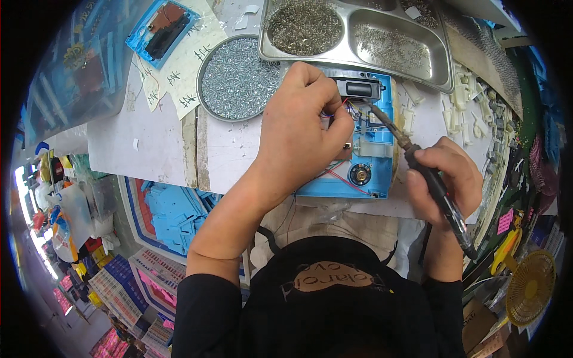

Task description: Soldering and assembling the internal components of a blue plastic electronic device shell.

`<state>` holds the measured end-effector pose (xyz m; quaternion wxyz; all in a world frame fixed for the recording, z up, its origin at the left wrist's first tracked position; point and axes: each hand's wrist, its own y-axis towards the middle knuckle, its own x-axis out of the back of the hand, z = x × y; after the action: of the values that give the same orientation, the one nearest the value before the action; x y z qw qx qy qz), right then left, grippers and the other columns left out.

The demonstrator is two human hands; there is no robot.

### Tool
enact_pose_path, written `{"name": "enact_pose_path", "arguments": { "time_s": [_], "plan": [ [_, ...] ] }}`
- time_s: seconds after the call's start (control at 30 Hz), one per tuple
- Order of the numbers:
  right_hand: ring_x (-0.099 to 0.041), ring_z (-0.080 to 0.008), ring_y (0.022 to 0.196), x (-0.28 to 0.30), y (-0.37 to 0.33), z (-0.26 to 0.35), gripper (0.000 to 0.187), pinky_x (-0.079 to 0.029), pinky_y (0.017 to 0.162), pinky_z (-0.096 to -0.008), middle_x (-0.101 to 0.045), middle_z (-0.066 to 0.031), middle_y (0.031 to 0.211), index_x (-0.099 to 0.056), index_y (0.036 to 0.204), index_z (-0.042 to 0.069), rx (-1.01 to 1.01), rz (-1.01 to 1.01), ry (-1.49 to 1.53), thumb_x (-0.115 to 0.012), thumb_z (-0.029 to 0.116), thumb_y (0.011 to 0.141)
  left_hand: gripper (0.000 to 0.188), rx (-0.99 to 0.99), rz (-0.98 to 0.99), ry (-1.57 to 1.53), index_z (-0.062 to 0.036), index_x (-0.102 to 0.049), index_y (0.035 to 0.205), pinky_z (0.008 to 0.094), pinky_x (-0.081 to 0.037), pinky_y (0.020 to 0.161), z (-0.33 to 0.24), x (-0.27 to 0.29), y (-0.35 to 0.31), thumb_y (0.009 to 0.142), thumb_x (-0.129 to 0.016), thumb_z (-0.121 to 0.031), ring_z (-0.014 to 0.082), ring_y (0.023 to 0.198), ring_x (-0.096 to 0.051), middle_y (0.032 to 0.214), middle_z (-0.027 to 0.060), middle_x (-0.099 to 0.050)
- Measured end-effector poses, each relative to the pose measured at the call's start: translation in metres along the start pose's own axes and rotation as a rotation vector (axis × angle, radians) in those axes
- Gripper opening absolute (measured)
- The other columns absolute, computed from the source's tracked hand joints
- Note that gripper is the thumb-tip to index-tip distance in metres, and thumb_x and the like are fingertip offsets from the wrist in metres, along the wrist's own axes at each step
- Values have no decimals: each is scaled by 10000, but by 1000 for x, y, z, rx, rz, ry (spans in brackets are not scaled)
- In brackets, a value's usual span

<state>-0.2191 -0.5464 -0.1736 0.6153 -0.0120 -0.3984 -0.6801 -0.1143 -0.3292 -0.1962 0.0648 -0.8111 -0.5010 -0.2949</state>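
Observation:
A blue plastic housing (322,189) lies open on the white table, with thin wires, a small round speaker (360,174) and a black rectangular module (360,89) inside. Over its left part, my left hand (304,125) has thumb and fingers pinched together at a thin red wire (345,101); the palm side is hidden. My right hand (450,179) is wrapped round the black handle of a soldering iron (436,188). The iron's metal tip points up and left, reaching the wires just below the black module, close to my left fingertips. Whether it touches them I cannot tell.
A round dish of small screws (236,77) and a steel compartment tray (349,30) with metal parts stand behind. Another blue housing (161,33) lies far left. White plastic pieces (471,107) are at right; a crate of blue parts (173,215) stands below left. A yellow fan (530,286) is lower right.

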Motion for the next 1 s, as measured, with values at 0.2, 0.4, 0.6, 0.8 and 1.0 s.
{"name": "enact_pose_path", "arguments": {
  "time_s": [0.2,0.4,0.6,0.8,1.0],
  "plan": [
    [-588,-177,578,3,-4,0,286,-438,531,-278,-669,-105,741,-688,1046,-9,-88,-49,37,-817,64,801,80,6,-52,-41,9,-631,776,335,-525,640,2,-2,0,791,-693,-40,234,747,-620,914,127,-565],
    [-654,-171,769,-7,-13,2,406,-510,690,-267,-690,-131,913,-660,1184,-15,-221,-136,195,-836,88,833,79,36,-11,-63,22,-626,800,296,-523,633,2,1,0,812,-698,-8,180,734,-613,949,111,-553],
    [-707,-198,993,-45,-7,-6,489,-556,884,-300,-686,-188,1204,-622,1324,17,-237,-157,283,-805,68,874,78,-19,30,6,33,-647,837,242,-482,634,3,9,2,823,-719,8,117,732,-577,979,79,-550],
    [-726,-273,988,-58,4,-4,460,-480,1080,-447,-727,-122,1193,-633,1290,62,-238,-95,125,-803,83,863,105,-25,78,-51,26,-671,831,244,-422,602,6,19,7,818,-752,-40,101,700,-522,952,62,-564],
    [-712,-306,1005,-58,9,-6,443,-482,1082,-490,-731,-104,1171,-639,1274,80,-147,-27,-47,-798,90,860,115,-20,165,-45,21,-688,832,254,-421,609,6,28,13,814,-767,-61,111,693,-522,925,47,-573]
  ]
}}
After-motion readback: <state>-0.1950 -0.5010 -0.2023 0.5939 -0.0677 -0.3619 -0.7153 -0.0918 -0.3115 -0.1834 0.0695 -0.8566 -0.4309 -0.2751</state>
